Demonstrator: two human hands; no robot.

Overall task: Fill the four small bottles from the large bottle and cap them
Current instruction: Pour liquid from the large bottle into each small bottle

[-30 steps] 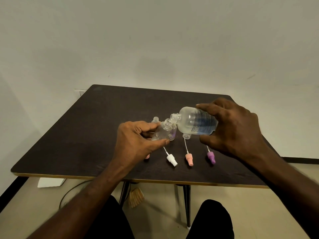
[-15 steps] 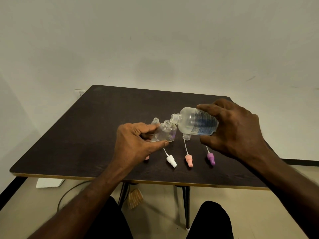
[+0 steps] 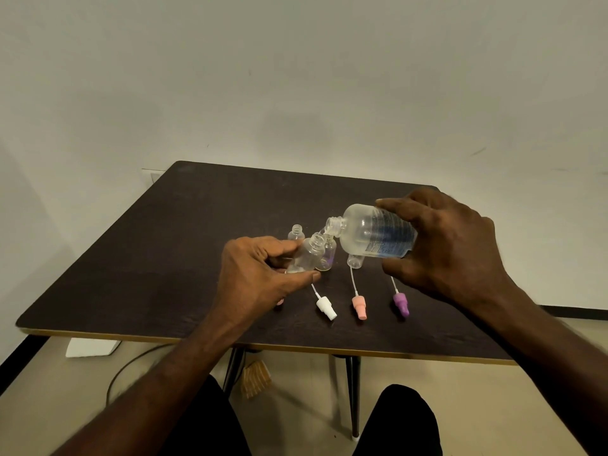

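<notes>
The right hand [image 3: 450, 255] gripped the tilted large bottle [image 3: 375, 232], its mouth just above the small bottle [image 3: 307, 255] pinched in the left hand [image 3: 260, 274]. A slow tilt with mouths aligned would likely prevent spills. Other open bottles [image 3: 296, 232] and spray caps [image 3: 325, 307] crowded close on the table [image 3: 164, 251].

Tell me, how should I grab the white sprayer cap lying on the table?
Pinch the white sprayer cap by its chunky head, from above, across its sides. It lies flat on the table, its thin tube pointing away, and the tube looks too flimsy to grip.
</notes>
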